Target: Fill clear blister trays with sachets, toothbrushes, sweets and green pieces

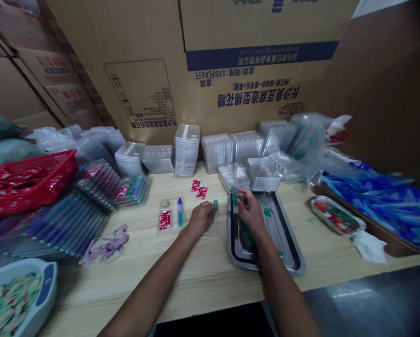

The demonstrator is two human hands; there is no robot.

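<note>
- We worked at a pale wood table point(182, 281) before stacked cardboard cartons point(252, 70).
- Our right hand point(251, 211) pinched a green piece point(235, 200) over a steel tray point(290, 243).
- Our left hand point(202, 217) lay at a clear plastic blister point(214, 225), its grip unclear.

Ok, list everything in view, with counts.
Brown cardboard carton with blue print: one large, behind the table.
Clear plastic blister trays: many, transparent, stacked along the back of the pale wooden table.
Red plastic basket: one, red, far left.
Filled blister packs: many, mostly blue, in rows at left.
Small red sachets: two, red, loose mid-table.
Rectangular steel tray: one, silver, right of centre.
Small green plastic pieces: several, green, in the steel tray.
Blue plastic pieces: many, blue, in a brown tray, far right.
Crumpled lilac cloth: one, left of the hands.
Left hand grip: one, on a clear blister tray.
Right hand grip: one, pinching a green piece above the steel tray.
</note>
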